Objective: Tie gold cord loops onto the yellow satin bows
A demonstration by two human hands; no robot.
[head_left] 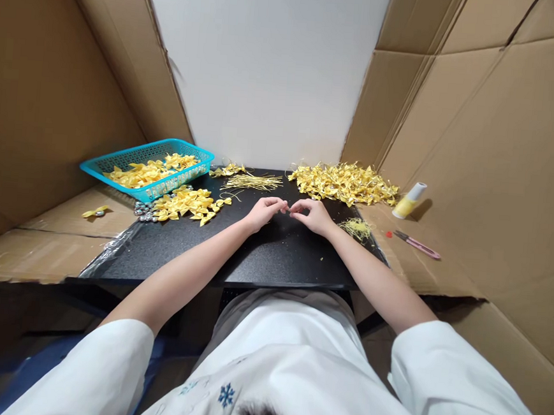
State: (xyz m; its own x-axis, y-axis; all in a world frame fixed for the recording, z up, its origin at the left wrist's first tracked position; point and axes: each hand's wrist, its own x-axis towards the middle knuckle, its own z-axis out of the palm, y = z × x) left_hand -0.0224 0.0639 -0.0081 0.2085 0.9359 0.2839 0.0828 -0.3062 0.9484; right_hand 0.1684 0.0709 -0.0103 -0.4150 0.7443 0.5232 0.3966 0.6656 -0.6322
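Over the middle of the black table [273,258], my left hand [265,213] and my right hand [314,217] meet almost fingertip to fingertip. Both are closed in a pinch. Something tiny shows between the fingertips, too small to name. Just beyond my hands lies a bundle of thin gold ties [253,181]. To the left is a heap of yellow ribbon bows [188,204], with silvery beads [146,211] at its edge. Beside my right wrist sits a tangle of short yellow thread clippings [356,228].
A turquoise basket [146,194] of yellow bows stands back left. Many bows with gold ties [346,182] are piled back right. On the right cardboard are a thread spool [409,200], a pink-handled cutter [418,245] and a red bit [389,234]. Cardboard walls [502,155] enclose the sides.
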